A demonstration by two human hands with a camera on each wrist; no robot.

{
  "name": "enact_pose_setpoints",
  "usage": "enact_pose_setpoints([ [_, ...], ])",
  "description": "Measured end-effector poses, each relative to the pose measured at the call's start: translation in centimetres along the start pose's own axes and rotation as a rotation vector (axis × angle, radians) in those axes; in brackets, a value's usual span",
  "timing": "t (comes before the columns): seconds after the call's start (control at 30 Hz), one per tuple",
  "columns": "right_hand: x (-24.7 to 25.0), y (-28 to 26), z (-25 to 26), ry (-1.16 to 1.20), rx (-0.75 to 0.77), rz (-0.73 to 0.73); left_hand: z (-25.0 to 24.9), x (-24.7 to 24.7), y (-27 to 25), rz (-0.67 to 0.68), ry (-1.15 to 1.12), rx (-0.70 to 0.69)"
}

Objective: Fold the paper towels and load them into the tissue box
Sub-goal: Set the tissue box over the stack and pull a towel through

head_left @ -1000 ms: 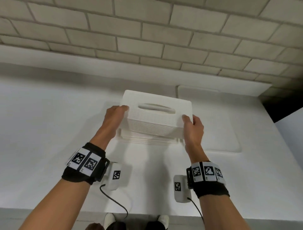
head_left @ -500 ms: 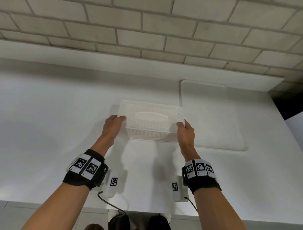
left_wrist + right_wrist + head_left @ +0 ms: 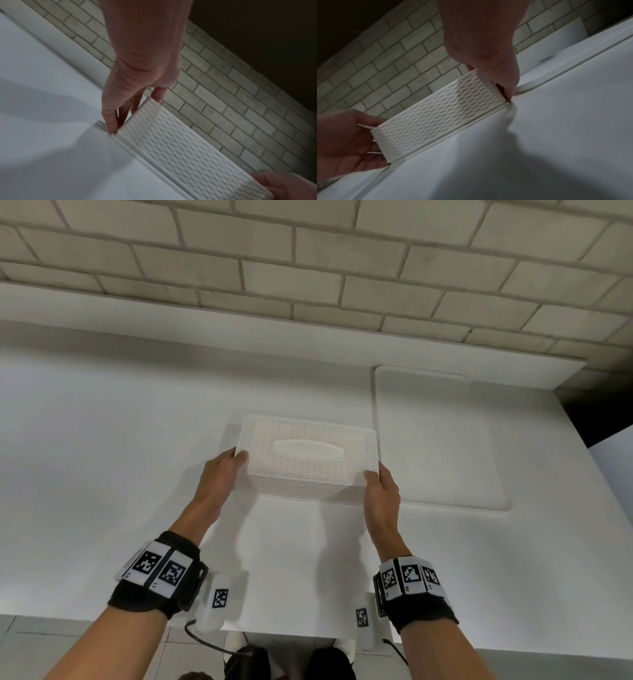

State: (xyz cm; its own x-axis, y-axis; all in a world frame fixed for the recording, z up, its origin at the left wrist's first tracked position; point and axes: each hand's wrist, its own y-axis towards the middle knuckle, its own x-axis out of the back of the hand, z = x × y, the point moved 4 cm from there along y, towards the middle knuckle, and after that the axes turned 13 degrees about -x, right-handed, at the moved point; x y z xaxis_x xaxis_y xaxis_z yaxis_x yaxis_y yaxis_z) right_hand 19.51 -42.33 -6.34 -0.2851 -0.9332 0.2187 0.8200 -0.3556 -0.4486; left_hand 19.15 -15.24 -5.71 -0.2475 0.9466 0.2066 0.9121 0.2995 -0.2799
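I see my left hand [image 3: 219, 477] and right hand [image 3: 382, 494] with fingers gripping the ends of the white woven-pattern tissue box [image 3: 308, 460] on the white surface [image 3: 102, 474]; no legible writing.

Left hand [image 3: 219, 474] and right hand [image 3: 380, 491] apparently clasp tissue box [image 3: 308, 460] ends.

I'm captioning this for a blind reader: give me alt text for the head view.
Two hands, left and right, hold the ends of a white woven tissue box on a white counter. A flat white mat lies to its right, below a brick wall.
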Motion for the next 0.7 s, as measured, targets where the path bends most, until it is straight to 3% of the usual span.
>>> enact_pose_setpoints([
  [0.33,0.5,-0.8,-2.4,-0.096,0.122,-0.074,1.1,0.2,-2.1,-0.007,0.01,-0.08],
  [0.57,-0.1,-0.7,-2.5,-0.112,0.125,-0.165,0.3,0.4,-1.4,0.11,0.079,-0.108],
  [0.7,0.1,-1.0,-1.8,-0.098,0.081,-0.131,0.2,0.6,-0.6,0.187,0.118,-0.047],
])
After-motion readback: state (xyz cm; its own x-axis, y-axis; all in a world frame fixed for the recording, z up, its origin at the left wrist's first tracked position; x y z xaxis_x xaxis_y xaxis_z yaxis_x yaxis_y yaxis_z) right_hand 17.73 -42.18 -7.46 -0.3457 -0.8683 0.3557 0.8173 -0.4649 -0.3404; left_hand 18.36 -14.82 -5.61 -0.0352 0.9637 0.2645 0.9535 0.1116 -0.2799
